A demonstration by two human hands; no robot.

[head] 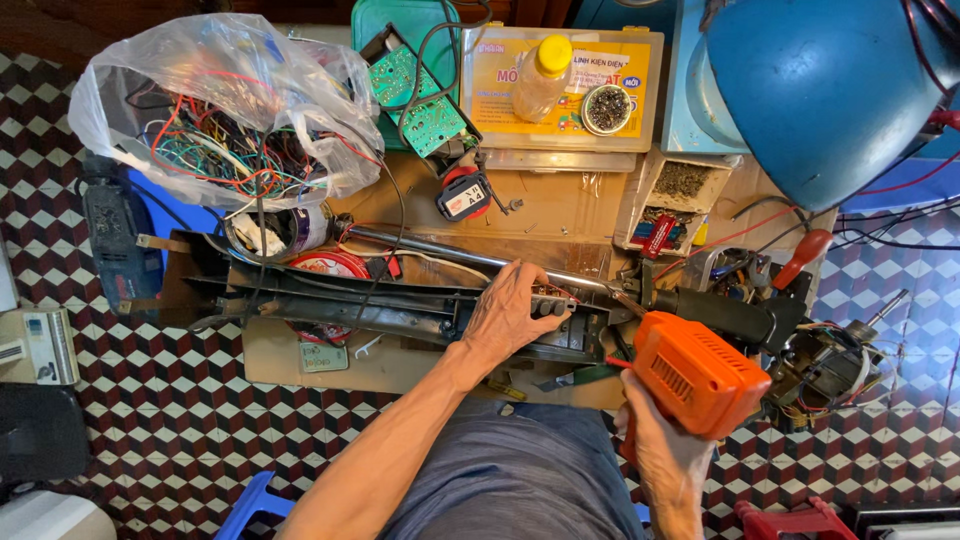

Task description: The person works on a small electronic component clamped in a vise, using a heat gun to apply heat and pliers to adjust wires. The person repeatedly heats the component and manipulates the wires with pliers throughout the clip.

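Left hand (512,315) clamped on long black housing (400,310) at workboard's front edge, right hand (665,450) gripping orange drill (695,375); bit may slip toward wires or fingers.

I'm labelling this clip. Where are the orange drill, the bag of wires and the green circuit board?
orange drill (695,375), head view, on its vented body.
bag of wires (215,115), head view, mid-bag.
green circuit board (420,100), head view, board centre.

One orange power drill (697,375), one yellow-capped bottle (541,78), one green circuit board (418,100) and one clear bag of wires (220,110) (too tangled to count) are in view. One tape measure (465,195) lies near one round tin of small parts (606,109).
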